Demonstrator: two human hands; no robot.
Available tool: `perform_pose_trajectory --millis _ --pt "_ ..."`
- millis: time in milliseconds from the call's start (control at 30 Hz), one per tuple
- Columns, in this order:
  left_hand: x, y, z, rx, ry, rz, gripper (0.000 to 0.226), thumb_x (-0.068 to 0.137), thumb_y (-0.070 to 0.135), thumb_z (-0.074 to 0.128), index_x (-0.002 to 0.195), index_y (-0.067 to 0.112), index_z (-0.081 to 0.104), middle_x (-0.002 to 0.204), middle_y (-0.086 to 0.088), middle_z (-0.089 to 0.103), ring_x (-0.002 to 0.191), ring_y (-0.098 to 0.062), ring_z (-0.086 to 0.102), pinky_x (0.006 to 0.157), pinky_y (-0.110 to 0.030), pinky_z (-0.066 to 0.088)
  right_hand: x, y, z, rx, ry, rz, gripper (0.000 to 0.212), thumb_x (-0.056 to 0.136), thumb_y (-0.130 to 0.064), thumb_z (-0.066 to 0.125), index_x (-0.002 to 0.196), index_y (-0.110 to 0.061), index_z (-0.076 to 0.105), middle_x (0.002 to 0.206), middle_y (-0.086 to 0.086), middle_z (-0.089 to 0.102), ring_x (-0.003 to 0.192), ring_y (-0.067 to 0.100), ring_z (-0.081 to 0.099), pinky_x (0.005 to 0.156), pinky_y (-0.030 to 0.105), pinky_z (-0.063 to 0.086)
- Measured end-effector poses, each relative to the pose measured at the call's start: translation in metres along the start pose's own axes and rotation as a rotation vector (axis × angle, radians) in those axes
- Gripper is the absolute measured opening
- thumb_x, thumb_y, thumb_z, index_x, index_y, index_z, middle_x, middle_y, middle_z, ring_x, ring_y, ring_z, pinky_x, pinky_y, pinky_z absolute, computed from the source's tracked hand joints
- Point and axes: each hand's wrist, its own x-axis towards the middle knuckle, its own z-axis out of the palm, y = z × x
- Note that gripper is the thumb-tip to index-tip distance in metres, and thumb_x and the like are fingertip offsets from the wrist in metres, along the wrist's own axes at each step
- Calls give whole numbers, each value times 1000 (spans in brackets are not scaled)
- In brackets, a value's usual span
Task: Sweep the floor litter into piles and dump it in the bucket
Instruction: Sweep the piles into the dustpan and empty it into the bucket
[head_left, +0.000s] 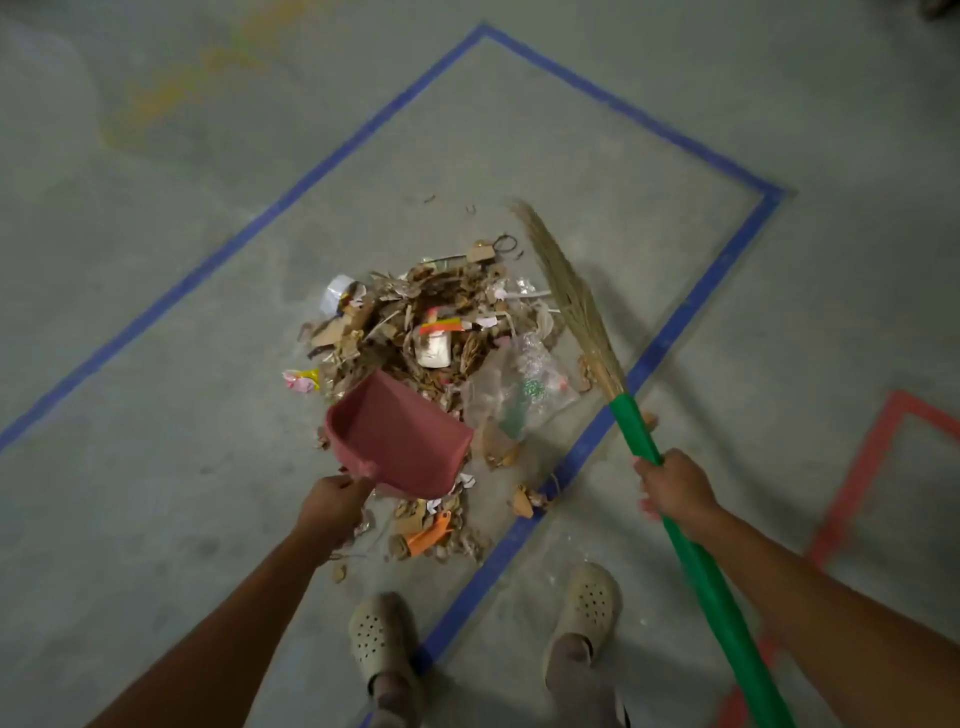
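A heap of litter (441, 322), made of dry leaves, paper scraps and clear plastic bags, lies in the middle of the floor. My left hand (335, 506) grips the near end of a red dustpan (400, 436), whose mouth points at the heap's near edge. My right hand (675, 486) holds the green handle of a broom (644, 441). The straw bristles (566, 291) rest along the right side of the heap. A smaller patch of scraps with an orange piece (431, 535) lies behind the dustpan, near my feet.
Blue tape (358, 140) outlines a rectangle on the grey concrete floor around the heap. Red tape (862, 478) marks another area at the right. My two feet in beige clogs (382, 642) stand at the blue line's near edge. No bucket is in view.
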Motion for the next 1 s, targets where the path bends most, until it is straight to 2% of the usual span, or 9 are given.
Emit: perform_pose_trajectory --millis 133,300,367,433,500,633,700,833,1000 --pt "120 -44 34 104 -63 -23 55 91 60 61 73 8 60 54 -7 54 38 -15 45 41 -23 36 122 28 70 -70 125 58 37 85 -43 59 94 -7 58 79 17 70 67 37 70 67 51 61" --pt "229 -79 68 157 -82 10 44 97 49 59 72 14 52 58 -2 54 45 -14 46 41 -22 34 213 18 130 -194 167 56 39 95 -34 59 90 5 66 68 17 67 48 26 61 49 30 48" --pt "263 -86 81 136 -92 34 40 95 46 64 82 12 49 54 2 52 40 -9 44 36 -20 31 242 18 152 -252 129 5 38 94 -32 62 89 6 67 70 21 66 51 29 60 53 33 52" --pt "286 -89 90 126 -114 29 40 93 43 68 80 11 48 48 3 50 32 -5 39 30 -19 28 257 21 173 -337 103 -40 36 93 -34 62 98 2 66 83 24 67 71 36 67 67 38 54" --pt "303 -85 98 146 -136 34 40 92 47 67 75 15 50 56 -2 50 36 -8 38 29 -19 28 260 26 192 -455 87 -97 37 94 -35 61 106 0 65 101 26 67 96 42 66 78 39 52" --pt "324 -74 103 114 -208 103 38 88 58 66 100 22 68 74 -6 58 53 -15 46 53 -36 50 239 37 223 -589 40 -242 36 95 -34 60 113 -4 63 105 26 67 101 43 64 80 42 52" --pt "320 -72 104 108 -239 106 37 91 57 63 102 22 70 73 -3 57 53 -14 46 51 -29 46 222 45 232 -655 5 -292 37 95 -39 58 116 -8 61 104 24 68 100 42 65 79 42 52" --pt "296 -78 92 116 -214 94 55 88 70 54 77 18 68 52 1 50 43 -12 42 45 -23 33 190 63 227 -663 26 -330 36 97 -41 57 120 -14 57 102 21 69 98 41 66 74 41 50" --pt "276 -110 61 5 -181 45 92 51 92 65 76 3 65 46 0 46 39 -13 38 43 -21 30 178 69 210 -509 99 -168 35 96 -45 54 117 -17 58 104 21 69 99 43 64 79 41 50"
